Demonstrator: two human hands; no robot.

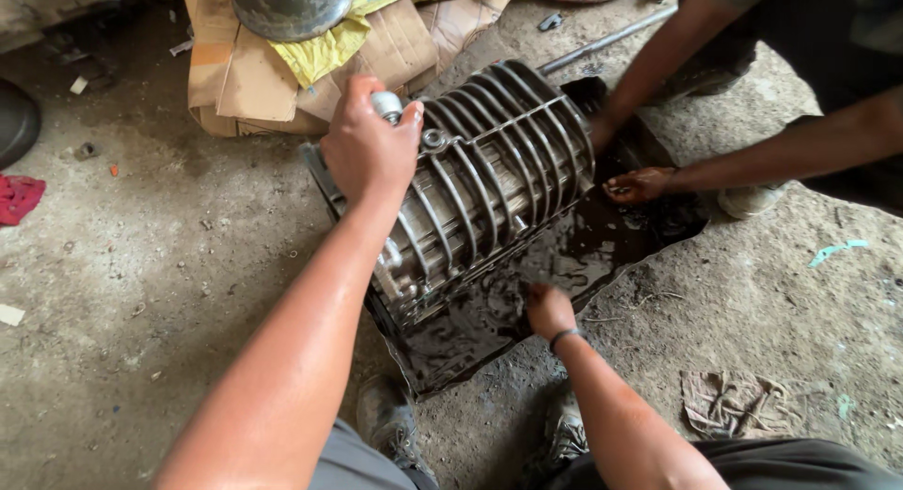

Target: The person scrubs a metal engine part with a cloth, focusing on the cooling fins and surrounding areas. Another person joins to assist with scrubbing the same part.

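A ribbed grey metal engine casing (pixel 489 184) lies on its side in a shallow black tray (pixel 649 142) full of dark oil. My left hand (pixel 369 142) is closed around a silver cylindrical tool handle (pixel 387 104) at the casing's near-left end. My right hand (pixel 547 307) reaches into the oily tray below the casing, its fingers hidden in the dark liquid. Another person's two hands (pixel 640 182) rest at the casing's far end, one dipped in the oil.
Folded cardboard (pixel 245 81) with a yellow bag and a dark round vessel (pixel 287 6) lies behind the casing. A metal rod (pixel 607 40) lies at the back. A dirty rag (pixel 734 403) lies at the right, a red cloth (pixel 17 197) at the left. My shoes (pixel 390 419) stand near the tray.
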